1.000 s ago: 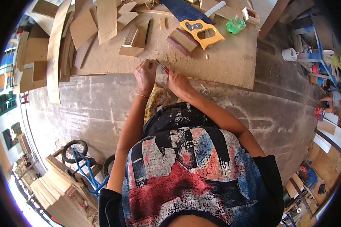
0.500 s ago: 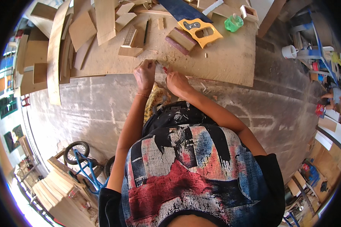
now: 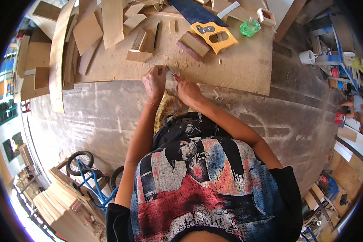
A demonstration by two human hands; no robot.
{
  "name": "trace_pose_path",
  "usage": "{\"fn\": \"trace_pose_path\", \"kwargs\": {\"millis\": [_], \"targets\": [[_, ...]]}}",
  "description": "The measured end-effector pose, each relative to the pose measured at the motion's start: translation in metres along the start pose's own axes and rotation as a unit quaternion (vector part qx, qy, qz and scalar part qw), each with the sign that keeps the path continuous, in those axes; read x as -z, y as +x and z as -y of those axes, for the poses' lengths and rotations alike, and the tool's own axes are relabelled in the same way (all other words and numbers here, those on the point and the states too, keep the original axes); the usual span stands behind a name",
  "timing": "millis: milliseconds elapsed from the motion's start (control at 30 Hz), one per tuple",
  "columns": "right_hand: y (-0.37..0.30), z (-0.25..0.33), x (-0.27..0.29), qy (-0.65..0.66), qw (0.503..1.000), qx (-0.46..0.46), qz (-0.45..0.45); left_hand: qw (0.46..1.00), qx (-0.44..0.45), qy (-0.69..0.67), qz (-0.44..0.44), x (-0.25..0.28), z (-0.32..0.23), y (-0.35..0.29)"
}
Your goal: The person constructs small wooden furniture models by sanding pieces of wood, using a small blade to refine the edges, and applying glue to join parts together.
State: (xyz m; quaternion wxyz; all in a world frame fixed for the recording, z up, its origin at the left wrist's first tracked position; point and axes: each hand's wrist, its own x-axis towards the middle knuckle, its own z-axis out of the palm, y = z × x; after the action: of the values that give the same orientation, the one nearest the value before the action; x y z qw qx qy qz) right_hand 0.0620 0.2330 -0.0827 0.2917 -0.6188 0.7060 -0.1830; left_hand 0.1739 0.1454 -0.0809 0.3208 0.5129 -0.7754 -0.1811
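Note:
At the near edge of the wooden workbench (image 3: 246,76), my two hands are close together. My right hand (image 3: 189,92) is closed round a small red-handled blade tool (image 3: 176,76), its thin metal end pointing toward my left fingers. The tool's exact kind is too small to tell. Pinched fingers close my left hand (image 3: 154,82) beside the tip; whatever they hold is hidden or too small to name. Wood shavings lie just beyond. Farther back are a sanding block (image 3: 194,45) with dark red paper round it, a yellow-handled handsaw (image 3: 215,35) and a pencil (image 3: 156,35).
Wooden boards (image 3: 88,33) crowd the bench's left side, and a long plank (image 3: 61,60) overhangs its edge. A green plastic cup (image 3: 250,27) and a small wooden box (image 3: 266,17) sit back right. On the floor at lower left stands a blue bicycle (image 3: 90,177).
The view has shifted slightly. My hands stay together at the bench edge, with the red-handled tool turned a little beside my left fingers.

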Motion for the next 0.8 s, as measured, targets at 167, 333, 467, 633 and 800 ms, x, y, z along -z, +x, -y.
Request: {"fn": "trace_pose_path", "kwargs": {"millis": [167,333,467,633,800], "targets": [[0.002,-0.006,-0.014,0.001,1.000,0.001,-0.026,0.997,0.070,-0.035,0.005,-0.001,-0.004,0.003],[-0.003,0.003,0.016,-0.039,0.998,-0.032,-0.037,0.928,0.277,-0.239,0.071,0.004,0.020,0.014],[-0.010,-0.024,0.061,-0.067,0.990,-0.012,-0.128,0.778,0.355,-0.513,0.077,0.018,0.010,0.013],[-0.012,-0.048,0.081,-0.122,0.979,-0.023,-0.164,0.700,0.355,-0.615,0.076,0.023,-0.008,0.011],[-0.016,-0.078,0.069,-0.133,0.967,0.001,-0.217,0.643,0.365,-0.666,0.097,0.027,-0.021,0.018]]}}
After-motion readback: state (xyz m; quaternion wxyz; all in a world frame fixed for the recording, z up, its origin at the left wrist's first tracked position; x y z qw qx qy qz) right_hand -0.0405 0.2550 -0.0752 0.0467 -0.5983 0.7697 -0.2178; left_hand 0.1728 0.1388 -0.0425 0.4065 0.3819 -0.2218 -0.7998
